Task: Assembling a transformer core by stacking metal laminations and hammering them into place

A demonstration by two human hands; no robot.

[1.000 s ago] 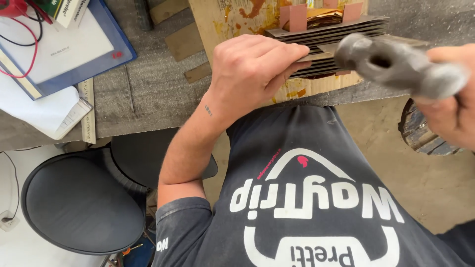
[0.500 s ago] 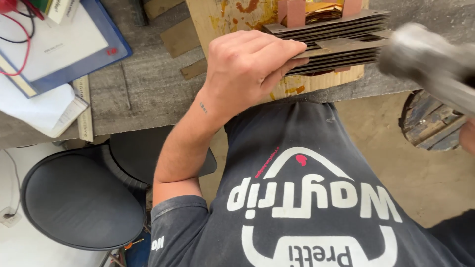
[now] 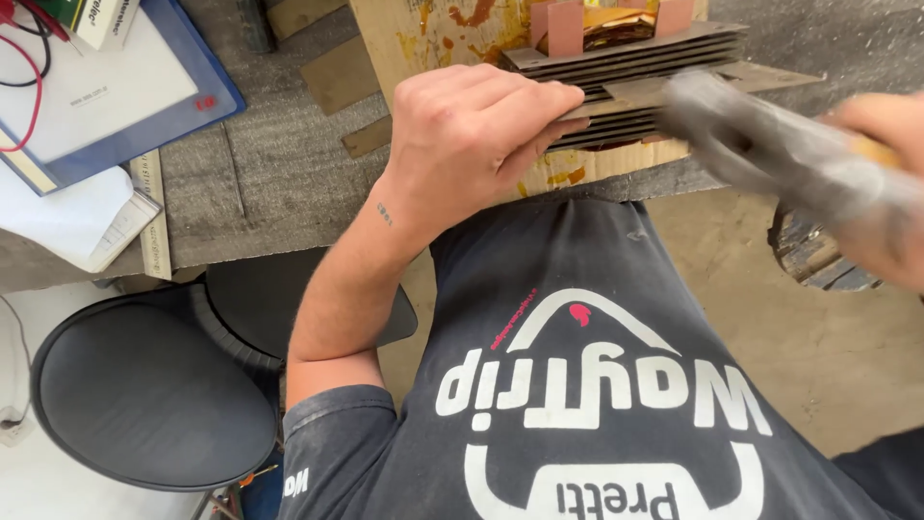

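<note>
Under the left hand (image 3: 476, 135), which presses flat, lies a stack of thin metal plates (image 3: 640, 82); right hand (image 3: 881, 183) grips a blurred hammer (image 3: 770, 154) beside it, mid-tapping. Next blow seemingly needs square aim.

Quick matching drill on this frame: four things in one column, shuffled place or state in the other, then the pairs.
Things
1. left hand
2. hammer
3. blue folder
4. black stool

Place or state
A. motion-blurred, in the right hand
B. below the bench edge
C. pressing on the stack of thin metal plates
D. far left of the bench

Pairs: 1-C, 2-A, 3-D, 4-B
</note>
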